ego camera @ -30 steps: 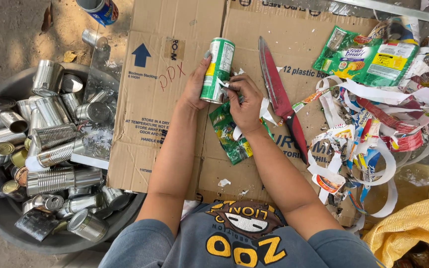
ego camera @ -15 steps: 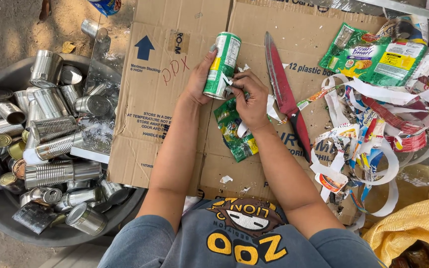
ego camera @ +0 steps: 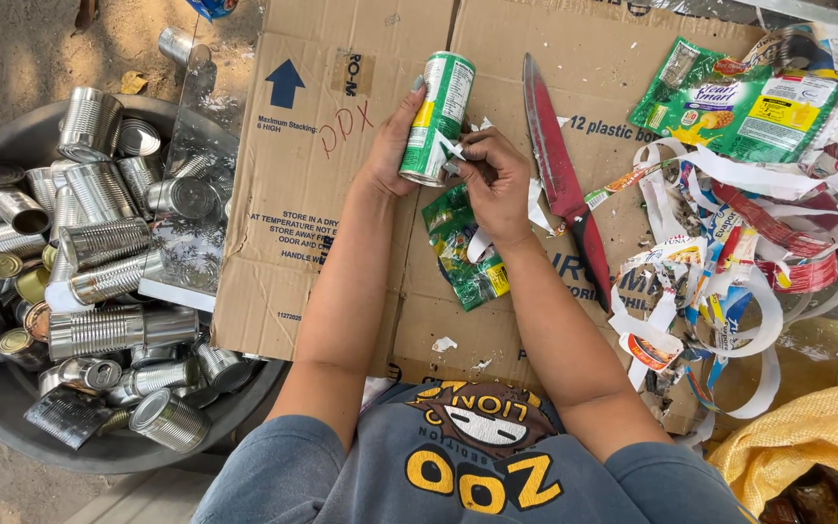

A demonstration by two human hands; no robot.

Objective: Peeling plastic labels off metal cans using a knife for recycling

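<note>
Left hand: grip clamped around a green-and-white labelled can, held tilted above the flattened cardboard sheet, its open-looking lower end toward the person.

Right hand: fingertips pinched together on a torn white flap of the can's paper label, at the can's lower right edge. The hand touches the can at that spot only, so far as can be seen.

Beneath the hands, on the cardboard: a crumpled green strip of peeled label, lying just under the right wrist, with small white paper scraps nearer the person.

Just right of the right hand: a red-bladed knife, lying flat, tip pointing away from the person, handle toward the label heap (untouched by either hand).

Far right: a loose heap of stripped paper labels, white, red and green, with a larger green wrapper at its top edge. A yellow sack lies at the lower right.

Left of the cardboard: a dark round tub filled with bare metal cans, labels off, lying at mixed angles. Sandy ground shows beyond the tub.
</note>
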